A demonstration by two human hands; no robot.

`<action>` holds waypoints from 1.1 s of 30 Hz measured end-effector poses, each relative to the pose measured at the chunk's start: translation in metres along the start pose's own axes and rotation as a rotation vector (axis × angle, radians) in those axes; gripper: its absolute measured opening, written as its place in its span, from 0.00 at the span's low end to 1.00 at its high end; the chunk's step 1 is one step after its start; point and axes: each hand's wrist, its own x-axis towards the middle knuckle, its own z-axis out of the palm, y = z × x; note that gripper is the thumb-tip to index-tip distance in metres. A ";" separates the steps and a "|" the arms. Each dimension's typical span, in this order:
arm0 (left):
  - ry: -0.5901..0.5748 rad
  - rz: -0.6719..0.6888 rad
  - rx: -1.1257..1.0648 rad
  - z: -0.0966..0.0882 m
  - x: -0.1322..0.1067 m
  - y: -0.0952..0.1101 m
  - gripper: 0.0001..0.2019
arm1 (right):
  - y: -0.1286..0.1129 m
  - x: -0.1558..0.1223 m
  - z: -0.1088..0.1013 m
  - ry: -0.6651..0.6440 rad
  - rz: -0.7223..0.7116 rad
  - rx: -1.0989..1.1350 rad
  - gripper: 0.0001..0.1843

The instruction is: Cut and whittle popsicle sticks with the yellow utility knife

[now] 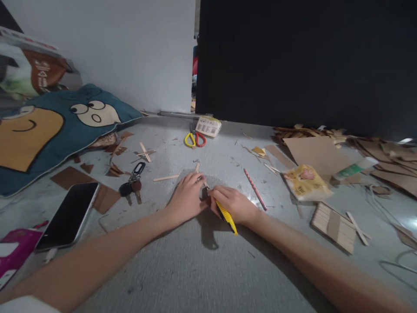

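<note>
In the middle of the table my left hand (186, 196) is closed, its fingers pressing a wooden craft stick (197, 167) down on the surface. One end of that stick pokes out beyond the fingertips. My right hand (237, 204) grips a yellow utility knife (229, 218), its handle slanting back toward me. The knife's front end is at the stick, close to my left fingers; whether the blade touches the wood is hard to make out. Just left of my left hand lies a loose craft stick (166, 178). A red patterned pencil (255, 189) rests to the right of my right hand.
Scissors (194, 139) and a small box (208, 126) lie ahead. Keys (132, 186), a phone (70, 215) and a blue cushion (107, 104) are on the left. On the right are a yellow packet (306, 182), bundled craft sticks (334, 227), a glue stick (355, 168) and cardboard (319, 152).
</note>
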 end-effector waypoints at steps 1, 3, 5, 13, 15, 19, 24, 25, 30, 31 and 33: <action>-0.002 0.005 -0.002 0.000 0.000 0.000 0.25 | -0.002 0.001 0.001 0.001 -0.005 -0.014 0.09; -0.007 0.010 -0.002 -0.001 -0.001 0.000 0.25 | -0.005 0.004 0.000 -0.005 0.010 -0.017 0.09; -0.010 0.007 -0.001 -0.001 -0.001 0.001 0.25 | -0.007 0.006 -0.002 -0.016 0.036 0.003 0.09; -0.008 -0.003 0.035 0.001 0.000 0.003 0.21 | 0.000 0.006 -0.005 0.036 0.237 0.337 0.08; 0.001 -0.015 0.037 0.002 0.000 0.003 0.21 | 0.002 0.003 -0.002 0.089 0.282 0.331 0.07; 0.011 -0.015 0.028 0.002 0.000 0.003 0.20 | 0.004 -0.005 0.001 0.099 0.270 0.343 0.05; -0.018 -0.024 0.017 0.000 0.001 0.002 0.23 | 0.003 -0.013 -0.001 0.115 0.178 0.326 0.08; -0.027 -0.030 0.019 0.000 0.001 0.002 0.24 | 0.003 -0.014 0.000 0.149 0.186 0.299 0.09; -0.041 -0.053 0.044 0.002 0.001 0.002 0.24 | 0.005 -0.016 0.007 0.154 0.227 0.302 0.11; -0.040 -0.054 0.050 0.002 0.000 0.002 0.24 | 0.007 -0.018 0.009 0.150 0.242 0.308 0.11; -0.037 -0.051 0.059 0.003 0.000 0.003 0.24 | 0.011 -0.021 0.012 0.137 0.264 0.328 0.11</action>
